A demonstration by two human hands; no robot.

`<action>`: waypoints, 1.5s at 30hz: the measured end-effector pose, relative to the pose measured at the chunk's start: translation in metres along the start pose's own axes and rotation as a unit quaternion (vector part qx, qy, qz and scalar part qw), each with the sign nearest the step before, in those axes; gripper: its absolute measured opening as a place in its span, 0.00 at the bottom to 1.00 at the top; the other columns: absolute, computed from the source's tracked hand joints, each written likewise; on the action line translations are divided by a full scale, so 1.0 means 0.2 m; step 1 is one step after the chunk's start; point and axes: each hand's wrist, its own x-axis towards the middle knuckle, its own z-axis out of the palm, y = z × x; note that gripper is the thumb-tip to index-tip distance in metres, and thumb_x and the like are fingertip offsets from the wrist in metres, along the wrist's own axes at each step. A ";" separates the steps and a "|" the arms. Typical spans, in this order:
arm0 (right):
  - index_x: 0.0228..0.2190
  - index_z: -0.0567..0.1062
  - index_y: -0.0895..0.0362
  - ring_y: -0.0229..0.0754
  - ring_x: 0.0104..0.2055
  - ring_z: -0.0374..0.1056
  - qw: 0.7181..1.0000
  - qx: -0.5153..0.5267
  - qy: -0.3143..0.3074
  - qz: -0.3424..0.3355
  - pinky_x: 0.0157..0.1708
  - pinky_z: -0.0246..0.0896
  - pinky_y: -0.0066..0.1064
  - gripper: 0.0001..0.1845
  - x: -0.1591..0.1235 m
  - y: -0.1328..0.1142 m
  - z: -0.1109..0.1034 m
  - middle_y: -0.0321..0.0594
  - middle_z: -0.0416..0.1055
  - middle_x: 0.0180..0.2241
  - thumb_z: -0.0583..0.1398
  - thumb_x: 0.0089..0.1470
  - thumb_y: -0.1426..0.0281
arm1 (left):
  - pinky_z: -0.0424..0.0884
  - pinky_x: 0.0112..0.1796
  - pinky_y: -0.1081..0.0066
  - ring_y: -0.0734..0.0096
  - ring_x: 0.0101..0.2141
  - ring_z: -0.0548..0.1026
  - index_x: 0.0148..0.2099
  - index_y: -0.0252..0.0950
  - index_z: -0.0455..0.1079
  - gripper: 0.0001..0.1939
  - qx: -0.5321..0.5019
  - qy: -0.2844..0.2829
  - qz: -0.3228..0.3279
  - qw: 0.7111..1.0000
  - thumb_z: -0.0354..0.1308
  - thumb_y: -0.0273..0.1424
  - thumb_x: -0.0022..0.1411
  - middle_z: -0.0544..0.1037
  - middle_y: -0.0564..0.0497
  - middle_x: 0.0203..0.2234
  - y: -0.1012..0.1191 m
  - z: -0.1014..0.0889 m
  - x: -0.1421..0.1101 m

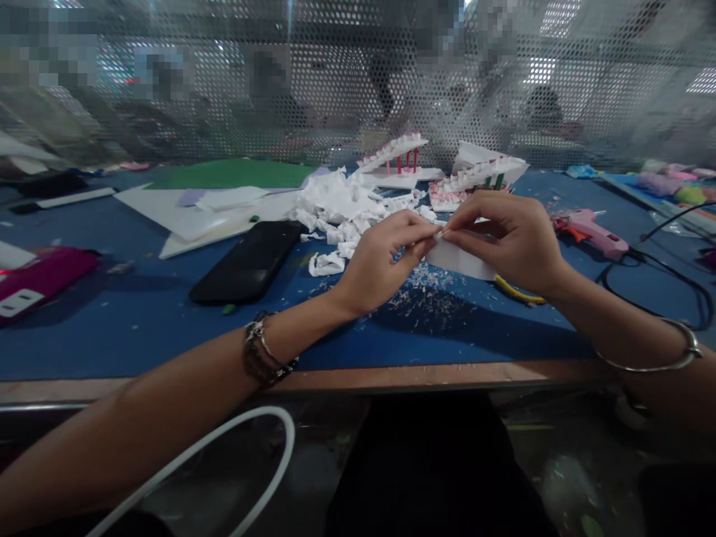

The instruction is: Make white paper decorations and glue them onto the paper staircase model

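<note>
Both my hands meet above the blue table, fingertips close together. My left hand pinches the upper edge of a small piece of white paper between thumb and fingers. From the other side, my right hand pinches the same edge, and the sheet hangs below its fingers. What exactly lies between the fingertips is too small to make out. Beneath the hands, tiny white shreds are scattered on the table. A heap of torn white paper lies just beyond my left hand.
A black phone lies left of the hands. Two small stair models, one on red posts and another, stand at the back. A pink glue gun with a black cord lies right. A perforated metal screen closes off the back.
</note>
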 end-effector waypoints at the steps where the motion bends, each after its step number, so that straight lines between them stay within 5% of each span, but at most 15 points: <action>1: 0.26 0.73 0.57 0.34 0.29 0.65 1.000 0.010 0.001 0.004 0.26 0.61 0.27 0.04 0.00 0.00 0.00 0.37 0.70 0.26 0.60 0.49 0.69 | 0.68 0.36 0.74 0.74 0.36 0.71 0.39 0.35 0.73 0.10 -0.003 0.000 0.003 1.000 0.51 0.26 0.61 0.74 0.48 0.33 0.00 0.00 0.00; 10: 0.26 0.72 0.60 0.32 0.29 0.66 0.993 0.098 0.029 0.056 0.27 0.63 0.24 0.05 -0.01 0.01 0.05 0.36 0.71 0.26 0.61 0.48 0.70 | 0.70 0.36 0.75 0.74 0.36 0.73 0.47 0.36 0.68 0.14 -0.085 0.020 -0.088 0.992 0.55 0.32 0.59 0.75 0.49 0.36 0.00 -0.01 -0.01; 20: 0.27 0.73 0.59 0.32 0.28 0.67 0.990 0.111 0.047 0.076 0.28 0.64 0.25 0.04 -0.02 0.00 0.06 0.35 0.72 0.26 0.62 0.47 0.70 | 0.69 0.31 0.78 0.78 0.30 0.73 0.35 0.33 0.72 0.08 -0.152 0.067 -0.127 0.978 0.59 0.33 0.55 0.75 0.51 0.29 -0.01 0.01 0.00; 45: 0.25 0.69 0.58 0.31 0.28 0.63 0.987 0.155 0.025 0.021 0.27 0.63 0.24 0.09 -0.02 0.01 0.05 0.34 0.67 0.25 0.63 0.46 0.66 | 0.69 0.32 0.76 0.76 0.32 0.73 0.33 0.35 0.74 0.08 -0.113 0.024 -0.086 0.990 0.58 0.34 0.56 0.77 0.50 0.30 0.04 -0.01 0.01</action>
